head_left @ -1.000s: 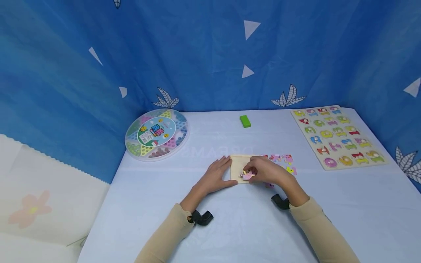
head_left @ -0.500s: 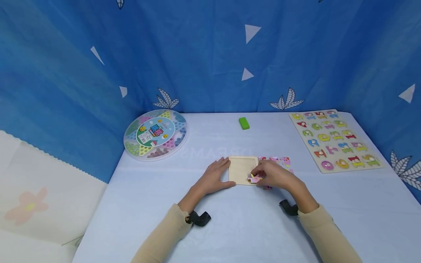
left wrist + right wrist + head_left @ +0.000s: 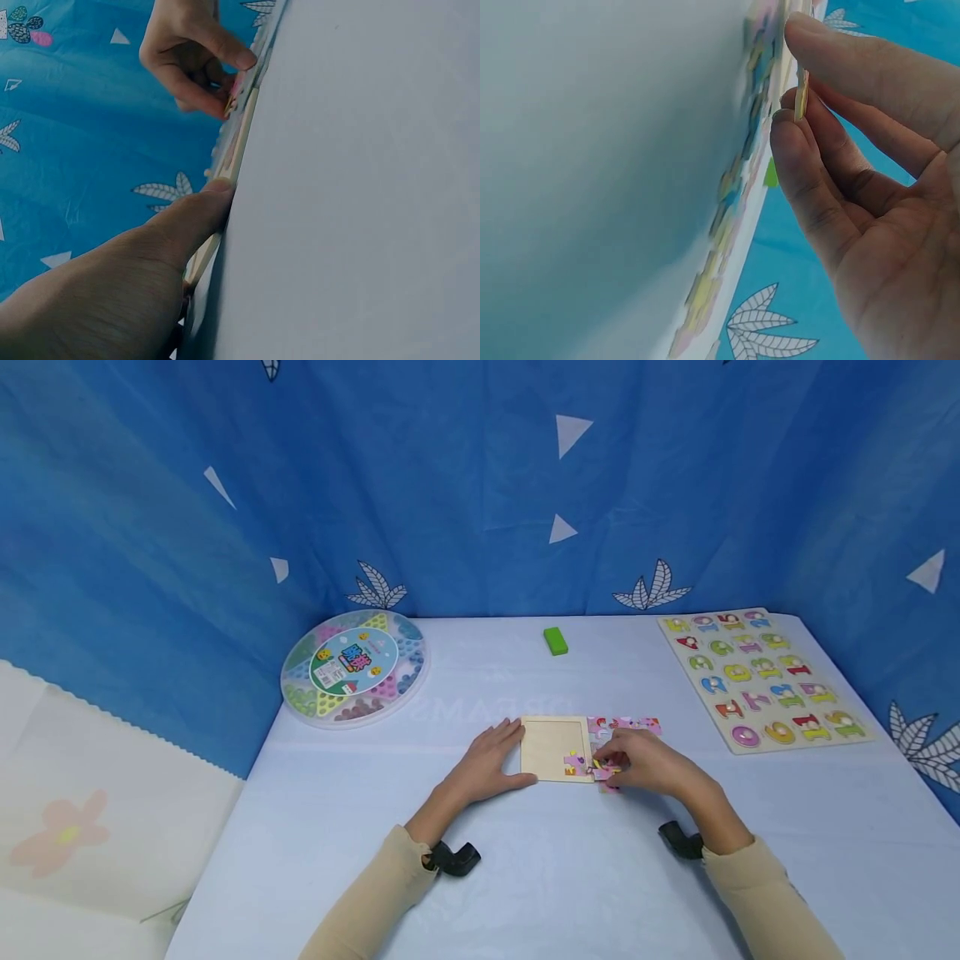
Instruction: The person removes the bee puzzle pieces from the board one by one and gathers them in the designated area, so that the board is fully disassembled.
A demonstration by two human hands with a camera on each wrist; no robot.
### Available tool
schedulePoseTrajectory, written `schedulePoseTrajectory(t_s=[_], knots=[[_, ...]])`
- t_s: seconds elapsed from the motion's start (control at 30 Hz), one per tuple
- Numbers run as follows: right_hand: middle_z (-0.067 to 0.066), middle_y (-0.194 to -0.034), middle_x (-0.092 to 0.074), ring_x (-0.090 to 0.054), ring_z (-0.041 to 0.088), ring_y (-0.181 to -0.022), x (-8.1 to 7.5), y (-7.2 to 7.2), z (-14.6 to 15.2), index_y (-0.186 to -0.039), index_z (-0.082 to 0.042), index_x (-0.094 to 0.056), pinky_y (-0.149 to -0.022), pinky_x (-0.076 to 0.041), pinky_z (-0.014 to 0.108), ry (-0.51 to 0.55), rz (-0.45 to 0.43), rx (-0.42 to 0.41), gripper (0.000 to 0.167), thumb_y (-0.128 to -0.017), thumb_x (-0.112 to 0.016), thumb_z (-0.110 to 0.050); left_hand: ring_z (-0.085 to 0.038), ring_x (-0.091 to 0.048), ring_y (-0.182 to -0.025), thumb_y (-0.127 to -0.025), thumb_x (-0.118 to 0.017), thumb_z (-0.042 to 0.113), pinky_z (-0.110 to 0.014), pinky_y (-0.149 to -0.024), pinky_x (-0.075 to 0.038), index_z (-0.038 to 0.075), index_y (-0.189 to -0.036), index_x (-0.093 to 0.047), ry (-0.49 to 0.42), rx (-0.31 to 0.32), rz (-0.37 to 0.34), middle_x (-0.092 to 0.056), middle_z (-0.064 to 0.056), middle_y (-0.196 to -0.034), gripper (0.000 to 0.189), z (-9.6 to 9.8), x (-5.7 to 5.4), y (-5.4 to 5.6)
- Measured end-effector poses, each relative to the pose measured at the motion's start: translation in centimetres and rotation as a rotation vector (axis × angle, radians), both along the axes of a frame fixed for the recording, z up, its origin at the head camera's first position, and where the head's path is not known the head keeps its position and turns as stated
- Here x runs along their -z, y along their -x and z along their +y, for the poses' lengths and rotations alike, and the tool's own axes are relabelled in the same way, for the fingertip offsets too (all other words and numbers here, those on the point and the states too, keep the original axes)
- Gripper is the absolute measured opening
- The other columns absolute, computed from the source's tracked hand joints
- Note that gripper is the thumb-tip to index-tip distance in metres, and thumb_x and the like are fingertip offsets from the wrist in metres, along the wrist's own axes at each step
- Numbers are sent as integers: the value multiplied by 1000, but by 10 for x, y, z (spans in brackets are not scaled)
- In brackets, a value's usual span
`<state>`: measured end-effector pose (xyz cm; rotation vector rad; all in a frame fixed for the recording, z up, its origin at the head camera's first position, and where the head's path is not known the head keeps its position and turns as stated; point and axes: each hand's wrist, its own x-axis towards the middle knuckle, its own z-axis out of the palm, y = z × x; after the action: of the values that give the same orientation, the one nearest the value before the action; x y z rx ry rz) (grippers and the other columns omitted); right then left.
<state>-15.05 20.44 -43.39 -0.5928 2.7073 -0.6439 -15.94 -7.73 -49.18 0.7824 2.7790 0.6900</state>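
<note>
A square wooden puzzle tray [image 3: 543, 745] lies on the white tabletop, with one pink-and-yellow puzzle piece [image 3: 576, 764] in its lower right corner. My left hand [image 3: 490, 762] rests against the tray's left side, fingers straight; in the left wrist view its thumb [image 3: 206, 196] presses the tray's edge. Between thumb and fingers, my right hand [image 3: 651, 763] pinches another puzzle piece [image 3: 802, 97], just right of the tray. Loose puzzle pieces [image 3: 637, 723] lie beyond and under that hand, which partly hides them. The right wrist view shows several pieces [image 3: 724, 217] side-on along the table.
A round marble board-game box [image 3: 356, 667] is at the back left. Further right sit a small green block [image 3: 556, 641] and a wooden number puzzle board [image 3: 765, 681]. Blue curtain [image 3: 480, 485] hangs behind the table's back edge.
My right hand has moved right, from over the tray to past its right edge, still pinching a piece. A piece now shows in the tray's lower right corner. The left hand stays put.
</note>
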Motion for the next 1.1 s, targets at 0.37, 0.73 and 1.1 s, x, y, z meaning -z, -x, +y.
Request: schedulePoseTrajectory(t_s=[0.37, 0.73, 1.1], knots=[[-6, -87, -61, -53, 9, -78, 5, -9, 20, -103, -10, -76, -68, -50, 21, 1, 19, 3, 31, -73, -84, -11, -21, -17, -152, -87, -64, 56, -42, -124, -19, 7, -153, -28, 12, 7, -17, -23, -5, -163, 90, 1, -1, -2], [-6, -86, -62, -55, 8, -78, 3, -12, 37, -100, -10, -77, -68, -51, 19, -8, 27, 8, 30, -71, -85, -10, -22, -18, -152, -88, -63, 56, -42, -123, -19, 6, -153, -29, 7, 7, 10, -24, -7, -162, 89, 0, -1, -1], [-4, -88, -63, -53, 9, -77, 2, -15, 40, -100, -8, -77, -67, -51, 23, -56, -2, 33, 31, -70, -86, -8, -23, -18, -152, -88, -63, 56, -43, -123, -19, 6, -153, -29, 5, 8, 5, -24, -7, -162, 89, 0, -2, 0]])
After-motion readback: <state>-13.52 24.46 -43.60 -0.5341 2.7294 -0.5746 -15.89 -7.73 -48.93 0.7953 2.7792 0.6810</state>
